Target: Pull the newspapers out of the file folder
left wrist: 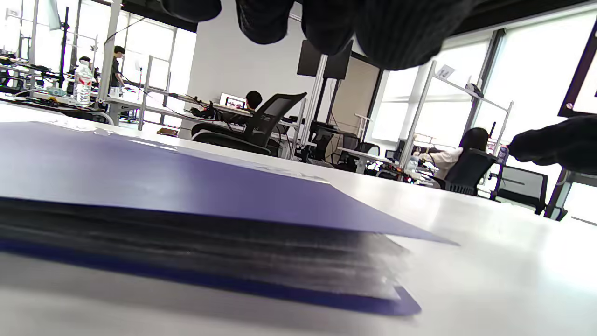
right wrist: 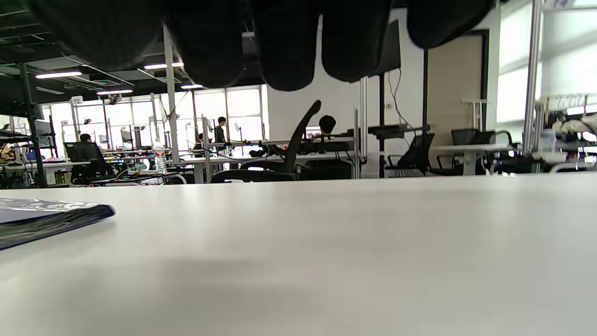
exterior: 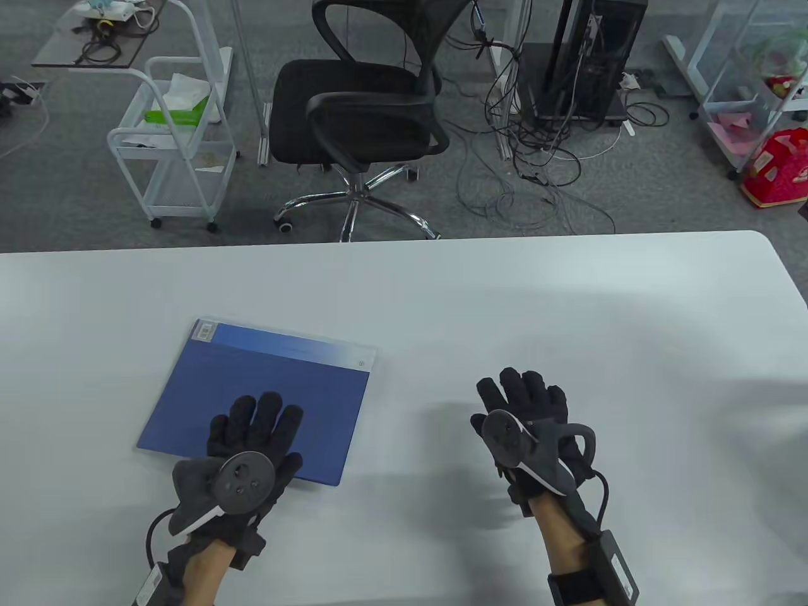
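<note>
A blue file folder (exterior: 271,391) lies flat and closed on the white table (exterior: 505,303), left of centre. A pale strip with a small label shows along its far edge. In the left wrist view the folder (left wrist: 140,177) shows a thick stack of paper edges between its covers. My left hand (exterior: 255,435) hovers with fingers spread over the folder's near part; whether it touches is unclear. My right hand (exterior: 530,410) is open and empty, fingers extended above bare table to the folder's right. The folder's corner shows in the right wrist view (right wrist: 51,217).
The table's far edge runs across the middle of the table view, its right corner rounded. Beyond it stand a black office chair (exterior: 360,113), a white cart (exterior: 177,145) and a computer tower with cables (exterior: 587,63) on the floor.
</note>
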`<state>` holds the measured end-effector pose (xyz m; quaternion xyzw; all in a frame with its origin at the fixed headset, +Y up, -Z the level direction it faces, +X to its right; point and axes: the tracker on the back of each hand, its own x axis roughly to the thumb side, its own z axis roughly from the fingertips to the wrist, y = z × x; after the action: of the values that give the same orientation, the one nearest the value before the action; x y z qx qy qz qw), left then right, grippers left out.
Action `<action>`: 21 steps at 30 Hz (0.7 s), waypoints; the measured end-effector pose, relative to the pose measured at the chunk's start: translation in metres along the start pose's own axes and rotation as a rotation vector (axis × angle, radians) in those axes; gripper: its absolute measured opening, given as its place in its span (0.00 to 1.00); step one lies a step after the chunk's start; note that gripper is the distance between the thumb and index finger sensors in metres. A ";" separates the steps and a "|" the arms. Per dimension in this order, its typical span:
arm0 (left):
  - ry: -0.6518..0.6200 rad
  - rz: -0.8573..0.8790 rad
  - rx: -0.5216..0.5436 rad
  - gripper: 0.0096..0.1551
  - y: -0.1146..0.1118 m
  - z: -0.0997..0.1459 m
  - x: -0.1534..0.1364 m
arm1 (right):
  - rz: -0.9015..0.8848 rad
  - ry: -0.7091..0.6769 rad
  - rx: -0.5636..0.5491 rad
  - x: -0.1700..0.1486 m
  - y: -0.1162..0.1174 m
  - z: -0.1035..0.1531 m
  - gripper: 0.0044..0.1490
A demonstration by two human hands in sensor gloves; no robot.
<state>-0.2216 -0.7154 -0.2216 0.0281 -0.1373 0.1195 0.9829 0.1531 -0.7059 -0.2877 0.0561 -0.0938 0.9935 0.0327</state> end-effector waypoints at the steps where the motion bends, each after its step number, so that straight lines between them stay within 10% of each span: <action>1: -0.001 -0.005 0.000 0.40 0.002 -0.001 0.002 | -0.018 0.010 -0.015 -0.002 -0.001 -0.001 0.38; 11: 0.150 0.061 -0.032 0.40 0.047 -0.080 -0.013 | -0.074 0.035 -0.048 -0.007 -0.011 -0.001 0.38; 21: 0.274 0.046 -0.241 0.40 0.000 -0.172 -0.055 | -0.087 0.065 -0.006 -0.017 -0.004 -0.004 0.38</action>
<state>-0.2277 -0.7125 -0.4025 -0.1094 -0.0162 0.1273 0.9857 0.1696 -0.7022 -0.2926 0.0278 -0.0933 0.9921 0.0792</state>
